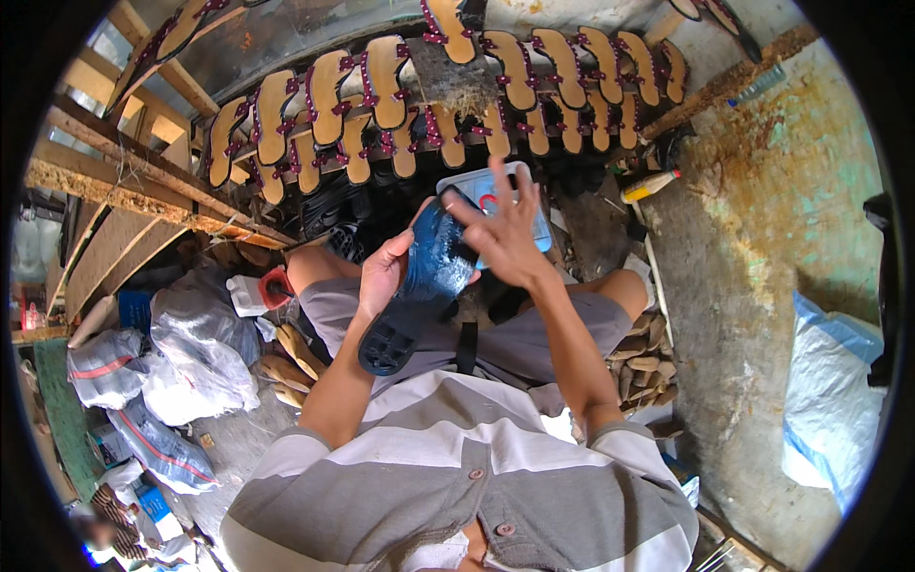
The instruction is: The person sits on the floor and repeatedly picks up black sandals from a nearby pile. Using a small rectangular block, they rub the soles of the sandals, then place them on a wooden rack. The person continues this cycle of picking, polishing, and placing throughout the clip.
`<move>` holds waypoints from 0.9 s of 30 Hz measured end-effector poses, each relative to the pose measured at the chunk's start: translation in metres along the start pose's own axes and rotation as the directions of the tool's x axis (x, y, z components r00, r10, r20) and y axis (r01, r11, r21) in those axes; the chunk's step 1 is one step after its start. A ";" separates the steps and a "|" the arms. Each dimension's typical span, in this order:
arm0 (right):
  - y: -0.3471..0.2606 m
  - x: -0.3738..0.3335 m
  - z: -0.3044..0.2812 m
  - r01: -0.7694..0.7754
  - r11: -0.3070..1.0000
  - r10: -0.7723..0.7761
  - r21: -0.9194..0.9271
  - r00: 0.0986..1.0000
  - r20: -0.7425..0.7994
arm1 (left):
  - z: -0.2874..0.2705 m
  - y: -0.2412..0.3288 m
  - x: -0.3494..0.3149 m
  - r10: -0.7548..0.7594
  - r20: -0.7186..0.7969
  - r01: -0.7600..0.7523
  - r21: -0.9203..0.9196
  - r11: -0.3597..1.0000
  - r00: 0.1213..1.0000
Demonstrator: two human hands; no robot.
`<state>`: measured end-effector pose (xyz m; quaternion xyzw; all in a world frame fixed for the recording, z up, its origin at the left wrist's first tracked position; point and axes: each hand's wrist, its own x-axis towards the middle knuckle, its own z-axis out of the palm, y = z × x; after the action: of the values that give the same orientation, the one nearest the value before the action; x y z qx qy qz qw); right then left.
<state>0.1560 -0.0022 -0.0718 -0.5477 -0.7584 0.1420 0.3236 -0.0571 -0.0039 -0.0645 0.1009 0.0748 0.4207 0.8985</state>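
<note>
My left hand (pixel 383 272) grips a piece of footwear (pixel 434 253) above my lap, thumb along its near side. The piece has a dark, ridged sole end (pixel 386 348) pointing down toward my left forearm, and a shiny blue middle smeared with whitish marks. Just over its right side is my right hand (pixel 510 238), fingers spread and somewhat blurred by motion. I see nothing held in it; whether its fingertips touch the piece I cannot tell. Behind both hands lies a pale blue plastic tub (pixel 541 229) with something red on it.
Ahead, sandals (pixel 386 81) with tan insoles and dotted maroon straps line two racks. Plastic bags (pixel 195 348) and a white container (pixel 250 296) lie to my left, under a wooden frame (pixel 152 195). To my right are a yellow bottle (pixel 651 186), foot-shaped pieces (pixel 640 381) and a sack (pixel 829 396).
</note>
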 end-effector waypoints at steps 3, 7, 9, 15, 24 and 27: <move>-0.032 -0.009 0.002 0.168 0.982 -0.151 -0.089 0.974 0.171 | -0.001 0.004 0.003 0.128 -0.136 -0.118 0.077 0.990 0.982; -0.036 0.003 0.001 0.075 0.966 -0.063 -0.248 0.997 0.053 | 0.003 0.003 0.000 0.008 -0.018 -0.010 -0.111 0.994 1.000; -0.024 0.012 -0.001 -0.007 0.961 0.004 -0.275 1.000 -0.011 | 0.002 0.002 0.000 0.027 0.046 -0.027 -0.004 1.000 0.999; -0.046 -0.024 0.026 -0.049 0.995 0.022 0.092 0.962 0.272 | -0.025 0.014 0.026 0.274 -0.223 -0.244 0.153 0.958 0.935; -0.085 -0.052 0.042 0.369 0.880 -0.404 -0.298 0.913 -0.063 | -0.062 0.035 0.044 0.277 -0.219 -0.283 0.004 0.959 0.936; -0.076 -0.041 0.041 0.355 0.888 -0.392 -0.294 0.917 -0.079 | -0.065 0.033 0.046 0.297 -0.184 -0.292 0.058 0.955 0.937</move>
<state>0.0815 -0.0617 -0.0734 -0.4391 -0.8380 -0.0666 0.3171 -0.0666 0.0605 -0.1214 0.0834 0.1509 0.5570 0.8124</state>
